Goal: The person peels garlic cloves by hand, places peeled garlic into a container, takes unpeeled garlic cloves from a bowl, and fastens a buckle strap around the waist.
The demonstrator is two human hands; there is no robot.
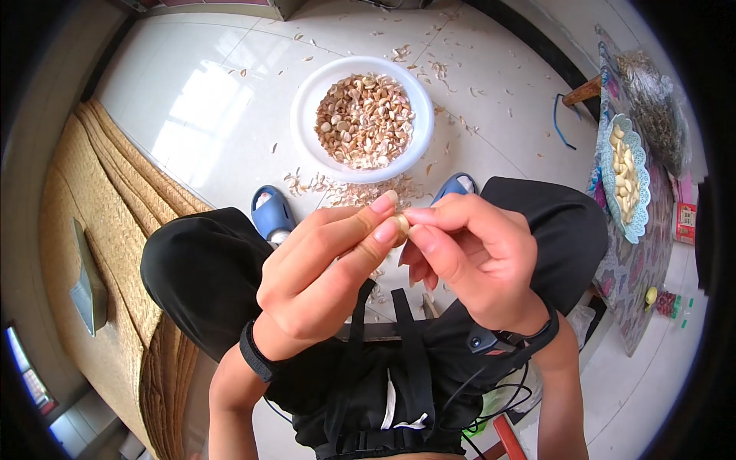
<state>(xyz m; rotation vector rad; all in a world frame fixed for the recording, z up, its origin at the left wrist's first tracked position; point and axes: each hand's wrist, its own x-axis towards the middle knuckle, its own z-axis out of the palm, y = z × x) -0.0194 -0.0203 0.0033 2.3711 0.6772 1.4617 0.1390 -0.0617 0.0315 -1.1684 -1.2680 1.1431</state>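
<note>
Over my lap, my left hand [330,264] pinches a garlic clove [401,224] between thumb and fingers. The thumb and forefinger of my right hand [483,257] close on the same clove from the other side. Part of the clove is hidden by my fingertips; some brownish skin shows on it. Beyond my hands, a white basin [301,123] on the floor holds many unpeeled cloves mixed with loose skins. To the right, a light-blue scalloped dish [639,224] bears pale peeled cloves [625,176].
Garlic skins [368,190] litter the tiled floor around the basin. The dish stands on a low table with a patterned cover [636,284], beside a bag of dried plant stuff [652,107]. Woven mats [92,176] lie at left. Cables [514,395] hang by my right leg.
</note>
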